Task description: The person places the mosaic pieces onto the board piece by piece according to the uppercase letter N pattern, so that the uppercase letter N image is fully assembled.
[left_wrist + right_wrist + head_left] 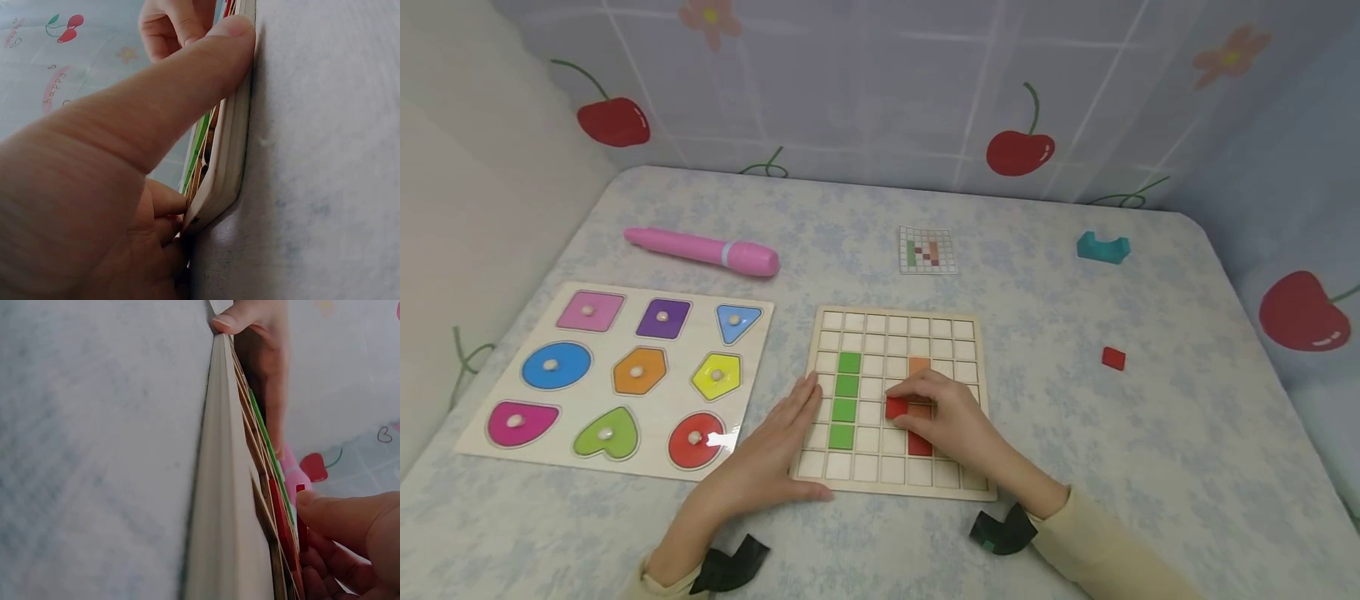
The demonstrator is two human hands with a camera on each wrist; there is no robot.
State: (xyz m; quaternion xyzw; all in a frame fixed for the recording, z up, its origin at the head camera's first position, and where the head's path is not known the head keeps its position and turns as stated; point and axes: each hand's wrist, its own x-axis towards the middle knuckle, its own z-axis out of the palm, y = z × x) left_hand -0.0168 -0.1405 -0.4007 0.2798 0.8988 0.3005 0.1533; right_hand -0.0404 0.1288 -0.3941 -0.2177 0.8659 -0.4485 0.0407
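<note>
A wooden grid board (859,467) lies flat on the table, a column of several green tiles (844,409) in its left part. Right of these, an orange tile (919,365) and a red tile (920,444) sit in another column, partly covered by my right hand (951,417). Thumb and fingers of that hand pinch a small red square tile (302,519) just over the board; the right wrist view shows it on edge. My left hand (767,458) rests along the board's left side, fingers extended, thumb (231,31) at the near edge.
At left lies a shape puzzle board (655,421) with knobbed pieces. Behind it is a pink microphone-like stick (700,248). A small patterned grid card (928,250) lies behind the grid board. To the right are a loose red tile (1113,358) and a teal notched block (1102,248).
</note>
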